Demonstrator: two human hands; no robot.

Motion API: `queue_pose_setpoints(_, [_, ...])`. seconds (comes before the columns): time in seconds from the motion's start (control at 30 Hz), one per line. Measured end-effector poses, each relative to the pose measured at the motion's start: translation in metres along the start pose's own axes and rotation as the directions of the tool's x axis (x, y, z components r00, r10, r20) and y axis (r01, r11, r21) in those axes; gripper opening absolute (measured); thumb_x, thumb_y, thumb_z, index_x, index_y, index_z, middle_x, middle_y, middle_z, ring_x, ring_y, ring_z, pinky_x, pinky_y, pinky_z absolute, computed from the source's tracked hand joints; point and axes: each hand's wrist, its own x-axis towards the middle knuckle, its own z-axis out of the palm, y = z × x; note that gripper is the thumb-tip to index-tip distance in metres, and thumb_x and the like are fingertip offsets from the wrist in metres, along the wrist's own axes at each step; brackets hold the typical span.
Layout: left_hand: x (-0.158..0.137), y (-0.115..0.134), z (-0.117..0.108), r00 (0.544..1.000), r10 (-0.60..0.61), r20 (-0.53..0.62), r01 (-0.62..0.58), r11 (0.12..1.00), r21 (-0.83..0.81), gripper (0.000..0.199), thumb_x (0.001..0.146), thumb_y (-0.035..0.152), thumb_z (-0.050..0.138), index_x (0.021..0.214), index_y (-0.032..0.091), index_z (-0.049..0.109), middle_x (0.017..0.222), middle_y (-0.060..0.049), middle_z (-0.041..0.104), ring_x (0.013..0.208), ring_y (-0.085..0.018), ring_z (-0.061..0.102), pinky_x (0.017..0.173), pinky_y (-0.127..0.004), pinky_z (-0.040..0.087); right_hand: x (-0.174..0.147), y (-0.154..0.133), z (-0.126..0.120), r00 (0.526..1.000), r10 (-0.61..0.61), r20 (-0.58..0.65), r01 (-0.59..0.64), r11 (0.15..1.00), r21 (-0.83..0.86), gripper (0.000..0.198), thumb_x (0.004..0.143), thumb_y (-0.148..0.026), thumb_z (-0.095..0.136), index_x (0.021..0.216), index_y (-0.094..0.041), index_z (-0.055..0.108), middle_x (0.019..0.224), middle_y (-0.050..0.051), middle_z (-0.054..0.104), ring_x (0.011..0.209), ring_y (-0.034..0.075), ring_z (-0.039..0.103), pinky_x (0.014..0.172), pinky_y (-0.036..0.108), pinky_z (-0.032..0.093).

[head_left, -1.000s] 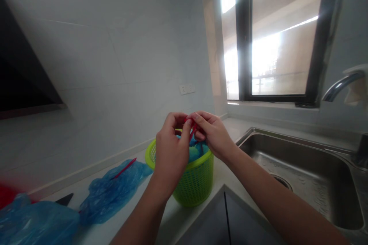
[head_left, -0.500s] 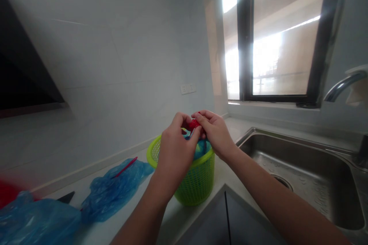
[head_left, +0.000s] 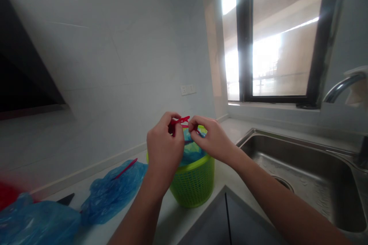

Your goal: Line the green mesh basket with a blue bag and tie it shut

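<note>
Over the rim of a lime-green plastic basket [head_left: 192,185], both hands meet at what looks like a red chili pepper [head_left: 184,120], pulled into ragged strips. My left hand [head_left: 165,145] pinches its larger part between thumb and curled fingers. My right hand [head_left: 211,136] is closed at the other end, thumb against forefinger, with a thin red strip running between the hands. Inside the basket lies a thin blue plastic bag [head_left: 191,156], partly hidden by my hands. A long, slim red chili [head_left: 125,169] rests on a crumpled blue bag [head_left: 110,199] left of the basket.
Another blue bag [head_left: 38,218] and a blurred red thing [head_left: 10,195] lie at the lower left, beside a dark pointed blade [head_left: 66,199]. A steel sink [head_left: 301,160] with a faucet [head_left: 343,87] is at the right. Wall sockets [head_left: 188,90] sit behind.
My left hand has moved left, away from my right hand. The red piece, bunched between the fingers before, now shows as stretched, ragged strips. More of the bag in the basket shows.
</note>
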Motion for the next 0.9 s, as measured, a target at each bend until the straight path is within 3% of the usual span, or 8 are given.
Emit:
queue_pose_setpoints(0.1, [0.0,0.0,-0.003,1.0,-0.004,-0.028,0.004,1.0,-0.018,0.021,0.083,0.015,0.055,0.098,0.023,0.069,0.074,0.002,0.066,0.064,-0.016,0.06,0.063,-0.026,0.042,-0.001,0.0,0.0,0.992,-0.116,0.055,0.123,0.981,-0.147,0.019,0.083,-0.003,0.054,0.084,-0.019,0.064,0.086,0.0,0.065,0.085,0.015,0.058,0.084,0.029,0.041])
queue_pose_setpoints(0.2, [-0.001,0.0,-0.003,0.999,0.004,-0.036,-0.005,1.0,-0.031,0.024,0.083,0.014,0.053,0.097,0.023,0.071,0.078,0.001,0.069,0.067,-0.016,0.062,0.066,-0.026,0.043,-0.001,0.003,0.001,0.978,-0.158,0.132,0.186,0.955,-0.23,0.021,0.086,-0.005,0.054,0.087,-0.02,0.068,0.095,0.003,0.069,0.091,0.017,0.06,0.09,0.032,0.041])
queue_pose_setpoints(0.33, [-0.001,-0.003,0.0,1.0,0.016,0.005,-0.016,1.0,0.018,0.02,0.083,0.015,0.053,0.086,0.023,0.072,0.082,-0.001,0.072,0.072,-0.019,0.064,0.071,-0.029,0.045,-0.002,0.004,0.002,0.948,-0.183,0.259,0.255,0.925,-0.282,0.021,0.088,-0.004,0.052,0.09,-0.018,0.068,0.1,0.006,0.071,0.095,0.02,0.06,0.089,0.035,0.043])
queue_pose_setpoints(0.47, [0.0,-0.009,0.004,1.0,0.007,0.022,-0.009,0.994,0.106,0.02,0.083,0.018,0.054,0.089,0.023,0.072,0.078,-0.002,0.071,0.07,-0.021,0.062,0.068,-0.03,0.04,-0.002,0.004,0.0,0.925,-0.228,0.305,0.316,0.906,-0.282,0.023,0.09,-0.005,0.05,0.092,-0.019,0.068,0.102,0.007,0.07,0.096,0.021,0.059,0.089,0.035,0.045])
queue_pose_setpoints(0.6, [0.004,-0.015,0.002,0.993,-0.006,0.117,-0.014,0.985,0.169,0.019,0.083,0.02,0.054,0.075,0.024,0.07,0.07,-0.002,0.068,0.063,-0.021,0.057,0.062,-0.031,0.033,-0.002,0.007,-0.001,0.94,-0.281,0.196,0.327,0.905,-0.271,0.024,0.093,-0.007,0.049,0.09,-0.019,0.069,0.101,0.007,0.067,0.094,0.02,0.058,0.088,0.034,0.046])
queue_pose_setpoints(0.77, [0.006,-0.014,-0.003,0.969,-0.036,0.243,0.002,0.991,0.137,0.026,0.084,0.023,0.05,0.068,0.025,0.071,0.063,-0.001,0.064,0.06,-0.02,0.053,0.061,-0.031,0.03,-0.002,0.011,0.001,0.962,-0.271,0.026,0.268,0.924,-0.273,0.025,0.093,-0.008,0.049,0.089,-0.02,0.07,0.099,0.007,0.066,0.096,0.02,0.058,0.088,0.034,0.047])
queue_pose_setpoints(0.9, [0.006,-0.013,-0.004,0.958,-0.109,0.265,0.099,0.994,0.052,0.03,0.082,0.026,0.05,0.056,0.021,0.062,0.051,0.001,0.049,0.054,-0.016,0.043,0.055,-0.03,0.026,-0.003,0.006,0.004,0.975,-0.219,-0.04,0.202,0.946,-0.255,0.023,0.091,-0.009,0.051,0.099,-0.018,0.07,0.103,0.008,0.064,0.098,0.02,0.059,0.092,0.034,0.048])
